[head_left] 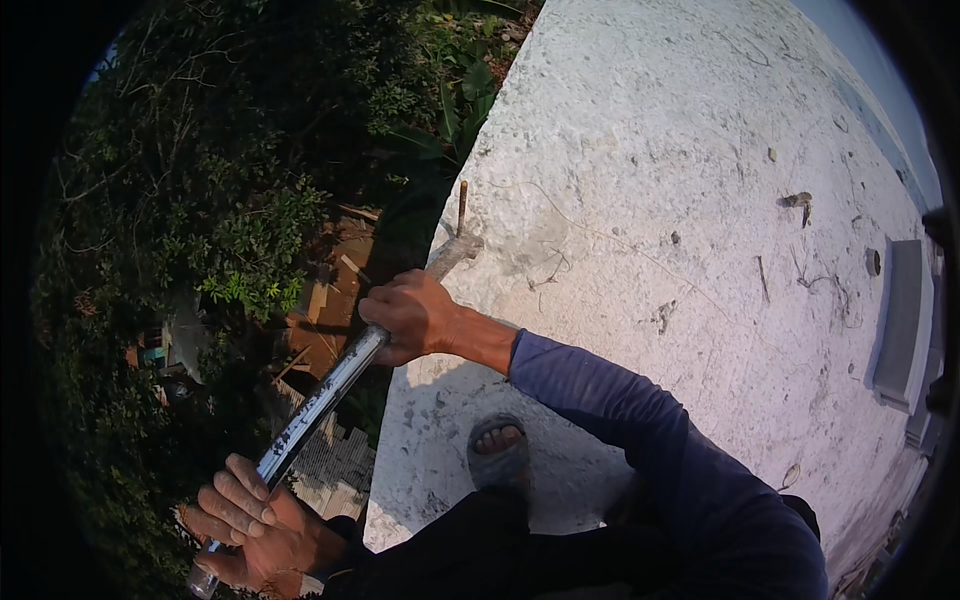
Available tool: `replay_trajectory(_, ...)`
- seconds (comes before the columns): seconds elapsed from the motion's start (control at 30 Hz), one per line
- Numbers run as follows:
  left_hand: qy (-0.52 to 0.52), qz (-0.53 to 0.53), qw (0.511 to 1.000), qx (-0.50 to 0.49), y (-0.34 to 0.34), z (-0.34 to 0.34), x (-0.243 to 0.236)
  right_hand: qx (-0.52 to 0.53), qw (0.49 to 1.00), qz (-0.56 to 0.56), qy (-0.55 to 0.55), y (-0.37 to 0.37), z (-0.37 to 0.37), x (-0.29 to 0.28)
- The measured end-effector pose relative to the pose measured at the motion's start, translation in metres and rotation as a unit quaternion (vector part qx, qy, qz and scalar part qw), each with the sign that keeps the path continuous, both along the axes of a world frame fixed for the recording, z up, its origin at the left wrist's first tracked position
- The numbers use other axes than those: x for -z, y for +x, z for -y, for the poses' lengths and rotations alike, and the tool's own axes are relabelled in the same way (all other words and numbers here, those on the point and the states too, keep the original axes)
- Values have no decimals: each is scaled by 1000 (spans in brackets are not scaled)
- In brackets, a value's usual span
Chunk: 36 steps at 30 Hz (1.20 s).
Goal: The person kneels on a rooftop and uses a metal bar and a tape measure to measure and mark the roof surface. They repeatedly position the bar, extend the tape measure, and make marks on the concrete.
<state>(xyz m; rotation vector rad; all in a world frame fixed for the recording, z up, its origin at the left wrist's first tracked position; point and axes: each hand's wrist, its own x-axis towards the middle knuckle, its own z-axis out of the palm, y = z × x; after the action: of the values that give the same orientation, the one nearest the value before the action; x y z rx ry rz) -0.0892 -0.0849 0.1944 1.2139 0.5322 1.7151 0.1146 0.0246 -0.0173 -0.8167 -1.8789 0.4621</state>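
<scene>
Leafy branches (260, 250) near ridged roofing (335, 465); a twig (763, 278)

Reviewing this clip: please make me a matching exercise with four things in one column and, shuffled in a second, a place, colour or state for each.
Column one
1. Metal pole
2. Right sleeve
3. Sandal
4. Leafy trees

Column two
A. Resting on the rough white slab
B. Gripped by the left hand and the right hand
C. Beyond the slab's edge, on the left of the picture
D. Dark blue

Right pairs: 1-B, 2-D, 3-A, 4-C
</scene>
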Motion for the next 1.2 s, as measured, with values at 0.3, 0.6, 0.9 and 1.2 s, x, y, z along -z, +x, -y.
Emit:
replay_trajectory(0.3, -48, -74, 994, -64, -5, 31, 12, -33, 995, 71, -58, 5, 18, -5)
replay_trajectory(0.6, -27, -54, 996, -62, 5, 27, -3, -58, 993, 59, -86, 11, 17, -13)
replay_trajectory(0.9, -36, -49, 995, -73, 13, 26, 3, -41, 993, 86, -75, 15, 8, -8)
replay_trajectory(1.2, -32, -50, 996, -65, 13, 33, 3, -87, 988, 72, -104, 11, 8, -1)
